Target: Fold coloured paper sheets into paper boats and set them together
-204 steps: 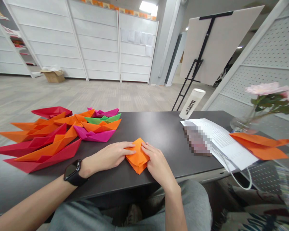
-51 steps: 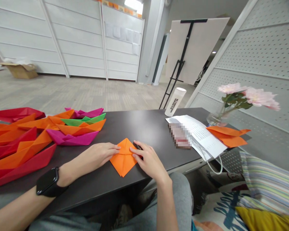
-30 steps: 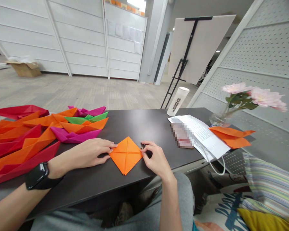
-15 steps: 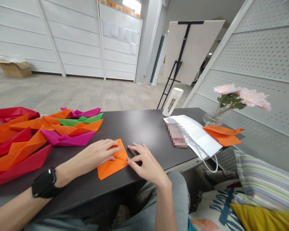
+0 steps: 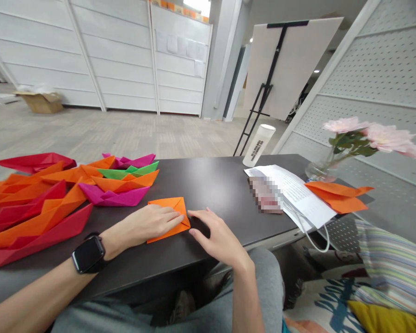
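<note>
A folded square of orange paper (image 5: pixel 175 204) lies flat on the dark table, with creases meeting near its right side. My left hand (image 5: pixel 157 219) rests flat across it, fingers stretched toward the right edge, covering much of the paper. Just off that right edge is my right hand (image 5: pixel 220 238), its thumb and fingers apart and nothing between them. To the left sit several folded paper boats: a magenta boat (image 5: pixel 114 195), a green boat (image 5: pixel 128 172), an orange boat (image 5: pixel 125 181) and a red boat (image 5: pixel 41 236) among them.
On the right of the table (image 5: pixel 201 180) are printed sheets (image 5: pixel 291 187), a blurred-out item (image 5: pixel 266 196), a white cable (image 5: pixel 315 243) and more folded orange paper (image 5: pixel 339 196). A white cylinder (image 5: pixel 259 145) and a vase of pink flowers (image 5: pixel 319 171) stand behind them.
The orange paper has turned and now lies squarer under my left hand, which has slid further over it. My right fingers have come off its edge. The whole view has shifted slightly.
</note>
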A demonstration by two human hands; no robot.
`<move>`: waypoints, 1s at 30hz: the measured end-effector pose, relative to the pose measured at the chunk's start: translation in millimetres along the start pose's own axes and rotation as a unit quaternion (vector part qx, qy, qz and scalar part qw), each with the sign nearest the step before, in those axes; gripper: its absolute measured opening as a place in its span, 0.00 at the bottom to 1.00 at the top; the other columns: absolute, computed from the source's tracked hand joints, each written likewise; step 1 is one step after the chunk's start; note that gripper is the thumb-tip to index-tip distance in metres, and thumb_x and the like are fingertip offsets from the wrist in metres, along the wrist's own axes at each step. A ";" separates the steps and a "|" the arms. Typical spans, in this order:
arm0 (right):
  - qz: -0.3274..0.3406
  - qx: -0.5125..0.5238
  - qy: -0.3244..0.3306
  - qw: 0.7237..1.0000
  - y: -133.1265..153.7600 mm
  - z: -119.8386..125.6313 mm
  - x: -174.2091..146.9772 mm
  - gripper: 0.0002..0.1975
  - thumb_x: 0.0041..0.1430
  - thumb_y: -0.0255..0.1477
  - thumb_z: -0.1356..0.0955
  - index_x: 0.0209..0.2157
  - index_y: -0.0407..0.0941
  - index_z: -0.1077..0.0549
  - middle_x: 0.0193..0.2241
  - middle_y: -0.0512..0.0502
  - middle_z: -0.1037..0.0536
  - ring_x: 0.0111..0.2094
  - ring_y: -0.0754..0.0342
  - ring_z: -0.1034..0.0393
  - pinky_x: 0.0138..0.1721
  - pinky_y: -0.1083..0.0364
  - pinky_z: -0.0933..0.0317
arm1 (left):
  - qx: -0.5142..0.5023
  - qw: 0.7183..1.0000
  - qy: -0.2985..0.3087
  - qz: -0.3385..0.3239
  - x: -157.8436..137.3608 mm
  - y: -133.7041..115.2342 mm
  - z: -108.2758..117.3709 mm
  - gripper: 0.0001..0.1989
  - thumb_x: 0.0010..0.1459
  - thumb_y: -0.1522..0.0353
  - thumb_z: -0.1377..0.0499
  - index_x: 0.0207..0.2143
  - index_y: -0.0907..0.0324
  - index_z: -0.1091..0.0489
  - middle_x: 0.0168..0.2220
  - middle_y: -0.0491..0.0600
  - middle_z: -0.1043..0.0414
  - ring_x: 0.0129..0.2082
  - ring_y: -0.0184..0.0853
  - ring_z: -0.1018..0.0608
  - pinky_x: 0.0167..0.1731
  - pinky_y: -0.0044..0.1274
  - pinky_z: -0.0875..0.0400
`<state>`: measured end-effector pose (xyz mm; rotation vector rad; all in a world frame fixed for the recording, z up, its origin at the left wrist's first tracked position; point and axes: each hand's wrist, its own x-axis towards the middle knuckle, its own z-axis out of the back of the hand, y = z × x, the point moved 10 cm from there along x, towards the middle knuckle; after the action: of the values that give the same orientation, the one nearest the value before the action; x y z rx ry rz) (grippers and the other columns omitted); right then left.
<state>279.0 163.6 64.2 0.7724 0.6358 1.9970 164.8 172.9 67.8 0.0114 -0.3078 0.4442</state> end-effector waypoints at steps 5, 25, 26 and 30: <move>-0.034 0.070 -0.065 0.995 -5.8 2.3 1.8 0.31 0.63 0.28 0.33 0.66 0.51 0.45 0.59 0.42 0.30 0.59 0.49 0.33 0.61 0.45 0.39 | -0.061 0.987 -0.121 0.087 -7.9 17.8 17.4 0.14 0.69 0.71 0.52 0.53 0.57 0.32 0.45 0.52 0.22 0.44 0.38 0.19 0.43 0.26 0.24; -0.031 -0.079 -0.032 0.996 -0.3 -16.1 11.5 0.28 0.62 0.16 0.43 0.62 0.44 0.33 0.64 0.41 0.36 0.65 0.50 0.41 0.66 0.48 0.46 | -0.527 0.709 -0.226 0.411 -38.7 88.5 -23.5 0.22 0.49 0.63 0.33 0.45 0.58 0.36 0.41 0.52 0.23 0.42 0.44 0.18 0.39 0.34 0.21; -0.034 -0.090 -0.024 0.995 -2.4 -15.7 10.0 0.28 0.62 0.16 0.43 0.61 0.44 0.32 0.64 0.41 0.34 0.65 0.50 0.41 0.67 0.47 0.47 | -0.485 0.746 -0.216 0.402 -40.0 91.2 -19.2 0.25 0.48 0.63 0.33 0.48 0.57 0.36 0.43 0.53 0.24 0.44 0.45 0.19 0.41 0.36 0.22; -0.034 -0.120 0.024 0.992 -6.9 -19.4 3.0 0.29 0.62 0.17 0.41 0.63 0.44 0.35 0.64 0.42 0.34 0.67 0.48 0.45 0.68 0.43 0.52 | -0.252 0.922 -0.115 0.270 -28.9 74.7 -0.8 0.12 0.56 0.66 0.40 0.44 0.54 0.27 0.53 0.54 0.28 0.53 0.46 0.24 0.51 0.38 0.27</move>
<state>267.5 166.9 47.2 0.5521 0.4316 1.9895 108.5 228.3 54.3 -0.5415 -0.6575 0.9037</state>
